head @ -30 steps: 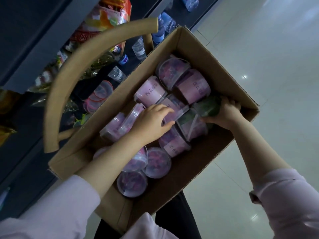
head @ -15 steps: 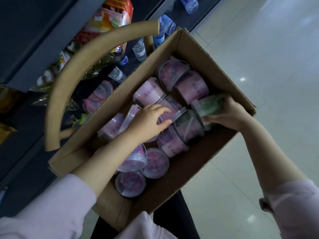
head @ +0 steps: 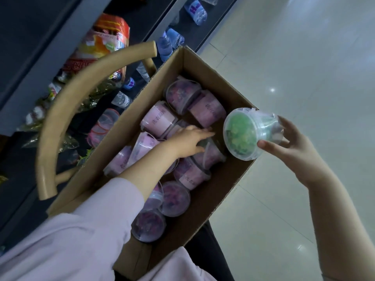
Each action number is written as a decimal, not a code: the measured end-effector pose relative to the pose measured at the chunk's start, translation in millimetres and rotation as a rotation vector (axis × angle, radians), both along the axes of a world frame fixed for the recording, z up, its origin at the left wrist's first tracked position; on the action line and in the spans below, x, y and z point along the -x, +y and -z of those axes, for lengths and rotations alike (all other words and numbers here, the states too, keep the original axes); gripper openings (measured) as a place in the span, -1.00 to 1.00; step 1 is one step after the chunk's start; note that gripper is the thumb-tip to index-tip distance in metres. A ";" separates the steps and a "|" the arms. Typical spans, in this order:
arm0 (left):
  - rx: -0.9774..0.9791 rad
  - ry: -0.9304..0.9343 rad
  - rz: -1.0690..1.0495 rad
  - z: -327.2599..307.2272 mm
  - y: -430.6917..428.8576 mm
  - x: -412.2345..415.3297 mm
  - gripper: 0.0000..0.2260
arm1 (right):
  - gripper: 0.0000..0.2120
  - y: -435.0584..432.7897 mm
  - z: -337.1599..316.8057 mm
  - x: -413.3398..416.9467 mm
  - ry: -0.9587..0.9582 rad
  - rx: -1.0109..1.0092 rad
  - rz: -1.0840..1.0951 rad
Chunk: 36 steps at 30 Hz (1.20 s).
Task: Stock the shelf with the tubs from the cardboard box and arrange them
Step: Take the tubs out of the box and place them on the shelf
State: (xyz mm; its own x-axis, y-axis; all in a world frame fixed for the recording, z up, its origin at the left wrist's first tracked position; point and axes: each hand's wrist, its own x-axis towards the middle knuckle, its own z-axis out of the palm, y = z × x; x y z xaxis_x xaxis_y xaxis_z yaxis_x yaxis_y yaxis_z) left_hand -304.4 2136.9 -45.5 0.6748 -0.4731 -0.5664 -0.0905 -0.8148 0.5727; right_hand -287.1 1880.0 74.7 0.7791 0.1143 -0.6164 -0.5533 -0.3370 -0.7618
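Pale glossy floor [head: 294,67] fills the right of the view; a dark shelf [head: 50,63] with water bottles [head: 170,41], an orange packet [head: 101,43] and a few clear lids or tubs [head: 102,126] runs along the left. Between them sits an open cardboard box [head: 221,191], apparently resting on the person's lap, its left flap [head: 67,110] curled up and outward toward the shelf. Box holds many purple tubs [head: 160,118], some on their sides with labels showing, some lid-up, packed touching one another; likely tumbled loose, not stacked. Right hand [head: 288,147] grips a green tub [head: 245,134] at the box's right wall, raised above the rim: thumb on the lid edge nearest the camera, fingers spread behind the tub's base. Tub is tilted with its clear lid facing the camera, so contents are readable; judged a lift-out grip, wrist bent back, forearm coming in from lower right. Left hand [head: 188,140] is down inside the box, palm down, fingers extended flat over the purple tubs near the middle; not closed on anything that I can see, though fingertips are partly hidden among tubs. Probably steadying or sorting for the next pick. Left sleeve [head: 85,224] crosses the near end of the box. Judgement: unloading is early; box nearly full. Green tub must cross the box leftward to reach the shelf.
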 end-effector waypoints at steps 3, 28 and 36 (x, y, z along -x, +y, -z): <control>-0.131 -0.052 0.141 0.2 -6.7 -0.3 -0.46 | -0.27 -5.8 0.8 0.7 -0.002 -0.051 0.006; 0.438 -0.131 -0.611 -69.7 61.3 83.9 -0.78 | 0.02 4.1 -9.0 32.0 -0.043 -0.213 0.153; 0.543 -0.335 -1.057 -182.7 136.5 202.3 -0.79 | -0.29 113.7 -60.4 98.4 0.016 -0.441 0.190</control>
